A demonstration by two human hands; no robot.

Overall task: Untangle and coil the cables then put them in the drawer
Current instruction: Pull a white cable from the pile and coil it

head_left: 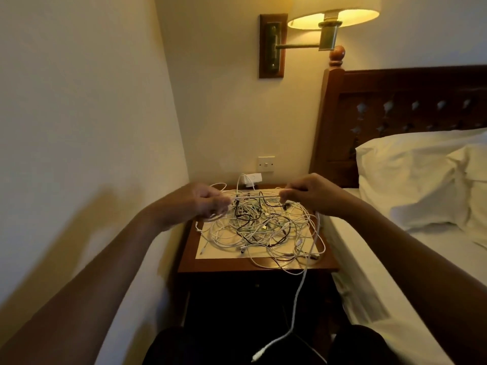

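Stretching a thin white cable [257, 196] taut, the left hand [201, 204] and right hand [311, 196] are each pinching it, separating it from the tangled cable heap [259, 230].

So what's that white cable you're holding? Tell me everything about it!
The white cable is thin and bendy-looking. The left hand and the right hand pinch it, so a short stretch runs straight between them, above the tangled pile of cables on the bedside table. From the right hand it seems to hang down past the table's front edge, ending in a small white plug near the person's lap.
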